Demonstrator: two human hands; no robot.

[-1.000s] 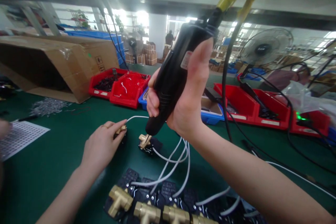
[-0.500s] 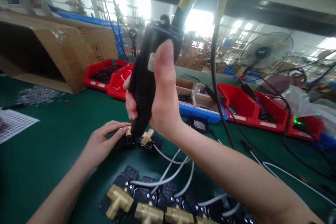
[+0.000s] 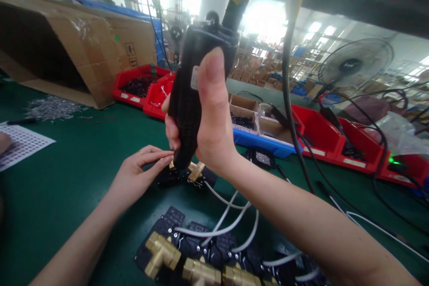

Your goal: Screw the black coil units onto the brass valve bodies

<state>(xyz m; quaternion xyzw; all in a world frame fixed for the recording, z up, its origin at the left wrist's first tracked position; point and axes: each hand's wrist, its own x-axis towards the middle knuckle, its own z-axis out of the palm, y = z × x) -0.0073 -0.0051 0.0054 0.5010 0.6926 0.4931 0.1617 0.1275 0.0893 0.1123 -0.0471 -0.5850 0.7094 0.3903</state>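
Note:
My right hand is wrapped round a black electric screwdriver, thumb up along its body. The tool points down, its tip hidden behind its nose, over a black unit with a brass fitting. My left hand pinches this fitting at its left side with thumb and fingers. Just right of it sits another brass tee fitting on a black housing with a white cable. Closer to me, several black units with brass tee valves lie in a row.
Red bins with small black parts stand behind, near a cardboard box. A blue tray with compartments and more red bins are on the right. The tool's black cord hangs beside my right forearm. Loose metal pieces lie at left.
The scene has shifted slightly to the right in view as the head moved. Both hands and the screwdriver keep the same places at the brass fitting.

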